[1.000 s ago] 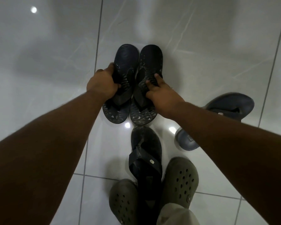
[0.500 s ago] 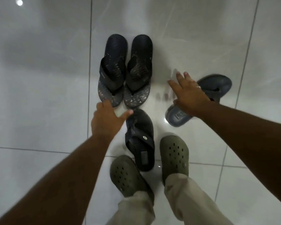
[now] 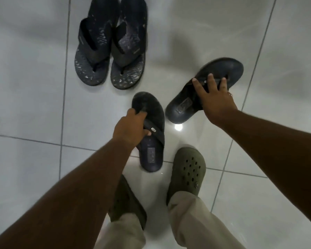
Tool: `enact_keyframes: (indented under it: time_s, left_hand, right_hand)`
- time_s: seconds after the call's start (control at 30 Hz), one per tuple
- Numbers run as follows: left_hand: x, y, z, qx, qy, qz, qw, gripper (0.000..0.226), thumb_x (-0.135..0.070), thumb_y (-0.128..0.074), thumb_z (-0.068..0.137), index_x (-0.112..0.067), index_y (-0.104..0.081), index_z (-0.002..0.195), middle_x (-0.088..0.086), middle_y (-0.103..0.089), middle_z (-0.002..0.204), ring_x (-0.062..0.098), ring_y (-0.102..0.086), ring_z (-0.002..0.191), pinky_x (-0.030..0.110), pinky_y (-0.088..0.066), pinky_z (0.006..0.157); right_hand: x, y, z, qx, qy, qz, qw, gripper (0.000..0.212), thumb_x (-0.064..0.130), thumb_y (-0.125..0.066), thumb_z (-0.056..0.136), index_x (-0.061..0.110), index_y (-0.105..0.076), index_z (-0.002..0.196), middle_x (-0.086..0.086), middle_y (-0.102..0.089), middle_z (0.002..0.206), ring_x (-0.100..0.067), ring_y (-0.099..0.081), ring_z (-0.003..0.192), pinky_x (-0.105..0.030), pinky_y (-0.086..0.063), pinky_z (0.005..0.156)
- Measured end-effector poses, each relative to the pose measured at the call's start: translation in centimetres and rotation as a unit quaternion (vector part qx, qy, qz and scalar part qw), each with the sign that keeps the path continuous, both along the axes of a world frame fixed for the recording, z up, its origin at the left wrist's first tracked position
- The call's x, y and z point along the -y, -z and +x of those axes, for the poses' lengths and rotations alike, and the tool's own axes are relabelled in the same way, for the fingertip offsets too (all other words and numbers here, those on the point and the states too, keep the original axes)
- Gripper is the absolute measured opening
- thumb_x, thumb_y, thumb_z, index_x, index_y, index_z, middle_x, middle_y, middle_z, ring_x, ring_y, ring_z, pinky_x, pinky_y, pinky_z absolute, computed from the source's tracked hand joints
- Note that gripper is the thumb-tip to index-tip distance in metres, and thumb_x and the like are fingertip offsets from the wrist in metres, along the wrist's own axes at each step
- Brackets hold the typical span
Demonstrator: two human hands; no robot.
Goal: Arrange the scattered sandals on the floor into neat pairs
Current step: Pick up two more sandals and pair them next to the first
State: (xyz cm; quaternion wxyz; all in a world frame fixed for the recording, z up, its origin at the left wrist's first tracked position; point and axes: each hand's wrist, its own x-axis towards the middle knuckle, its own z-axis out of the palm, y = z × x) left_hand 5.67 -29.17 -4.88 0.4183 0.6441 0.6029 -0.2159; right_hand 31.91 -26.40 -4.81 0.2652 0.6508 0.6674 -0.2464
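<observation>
Two black patterned flip-flops point(image 3: 111, 49) lie side by side as a pair at the top. Below them a dark sandal point(image 3: 153, 141) points away from me, and my left hand point(image 3: 131, 130) is closed around its strap. To the right a second dark sandal point(image 3: 221, 69) lies at an angle, toe toward the upper right. My right hand point(image 3: 214, 97) rests on its strap with fingers spread over it, pressing on it rather than clearly gripping.
My own feet stand at the bottom in olive green clogs point(image 3: 187, 171) with beige trousers point(image 3: 196, 221); the left clog is mostly behind my forearm. The glossy white tiled floor point(image 3: 25, 87) has grey grout lines and light reflections.
Both hands left the paired flip-flops and came down: the left now holds the near sandal's strap, the right has landed on the angled sandal. The camera moved closer.
</observation>
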Motion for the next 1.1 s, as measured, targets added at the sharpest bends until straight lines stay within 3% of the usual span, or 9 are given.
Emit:
enact_keyframes:
  time_s: [0.23, 0.5, 0.6, 0.73, 0.87, 0.93, 1.03, 1.1]
  left_hand:
    - [0.4, 1.0, 5.3, -0.002, 0.079, 0.028, 0.996, 0.061, -0.044, -0.067, 0.082, -0.021, -0.050, 0.137, 0.012, -0.046, 0.131, 0.036, -0.059, 0.108, 0.042, -0.047, 0.091]
    - [3.4, 1.2, 6.9, -0.027, 0.015, 0.064, 0.997, 0.061, -0.054, -0.053, 0.089, -0.019, -0.044, 0.138, 0.013, -0.051, 0.134, 0.034, -0.059, 0.112, 0.042, -0.049, 0.093]
    - [4.8, 1.0, 6.5, -0.051, -0.028, 0.080, 0.995, 0.058, -0.053, -0.052, 0.090, -0.019, -0.044, 0.137, 0.012, -0.053, 0.130, 0.033, -0.060, 0.109, 0.039, -0.048, 0.088]
    - [4.4, 0.9, 6.2, -0.041, -0.042, 0.073, 0.996, 0.051, -0.051, -0.056, 0.089, -0.018, -0.051, 0.128, 0.009, -0.058, 0.121, 0.028, -0.060, 0.106, 0.030, -0.041, 0.080]
    - [3.0, 0.7, 8.0, -0.015, -0.035, 0.093, 0.995, 0.054, -0.045, -0.060, 0.088, -0.016, -0.051, 0.132, 0.012, -0.056, 0.128, 0.031, -0.058, 0.112, 0.038, -0.046, 0.089]
    - [1.6, 1.0, 9.1, -0.006, -0.012, 0.099, 0.995, 0.058, -0.046, -0.062, 0.086, -0.016, -0.050, 0.135, 0.014, -0.054, 0.132, 0.034, -0.057, 0.114, 0.043, -0.047, 0.094]
    - [-1.1, 1.4, 10.4, -0.005, -0.007, 0.118, 0.993, 0.050, -0.049, -0.063, 0.084, -0.015, -0.058, 0.120, 0.014, -0.061, 0.119, 0.033, -0.060, 0.103, 0.043, -0.050, 0.088]
    - [-2.5, 1.7, 10.9, -0.015, -0.021, 0.125, 0.992, 0.048, -0.053, -0.061, 0.084, -0.014, -0.060, 0.112, 0.012, -0.065, 0.107, 0.031, -0.063, 0.093, 0.042, -0.053, 0.082]
  right_hand:
    - [1.8, 1.1, 5.9, -0.023, -0.004, 0.017, 1.000, 0.100, 0.000, -0.064, 0.084, 0.034, 0.000, 0.153, -0.011, 0.009, 0.163, -0.046, 0.005, 0.147, -0.061, -0.024, 0.115]
    - [-4.8, 2.9, 6.4, -0.009, 0.068, 0.014, 0.998, 0.097, 0.011, -0.069, 0.083, 0.026, -0.004, 0.154, -0.018, 0.008, 0.162, -0.037, 0.003, 0.149, -0.059, -0.024, 0.114]
    - [-7.7, 2.3, 5.5, -0.010, 0.097, 0.017, 0.995, 0.077, 0.012, -0.056, 0.093, 0.012, -0.009, 0.154, -0.027, -0.006, 0.159, -0.042, -0.013, 0.147, -0.055, -0.030, 0.112]
    - [-9.1, 1.3, 3.7, -0.053, 0.144, 0.052, 0.987, 0.042, 0.017, -0.049, 0.098, 0.001, -0.046, 0.137, -0.022, -0.051, 0.139, -0.037, -0.050, 0.127, -0.043, -0.042, 0.102]
    - [-7.6, 0.2, 3.0, -0.111, 0.225, 0.044, 0.967, 0.041, 0.023, -0.053, 0.097, 0.002, -0.051, 0.132, -0.021, -0.054, 0.135, -0.036, -0.052, 0.124, -0.038, -0.042, 0.101]
    - [-5.4, 0.0, 4.0, -0.103, 0.218, 0.039, 0.970, 0.033, 0.020, -0.054, 0.095, 0.001, -0.057, 0.123, -0.021, -0.059, 0.127, -0.037, -0.056, 0.117, -0.038, -0.045, 0.094]
    - [-1.5, 0.2, 6.3, -0.063, 0.197, 0.030, 0.978, 0.023, 0.013, -0.055, 0.093, -0.001, -0.062, 0.111, -0.022, -0.063, 0.117, -0.038, -0.061, 0.108, -0.037, -0.048, 0.085]
    - [0.6, 0.5, 7.7, -0.055, 0.206, 0.039, 0.976, 0.026, 0.013, -0.056, 0.094, -0.003, -0.059, 0.114, -0.023, -0.061, 0.119, -0.041, -0.060, 0.108, -0.039, -0.049, 0.084]
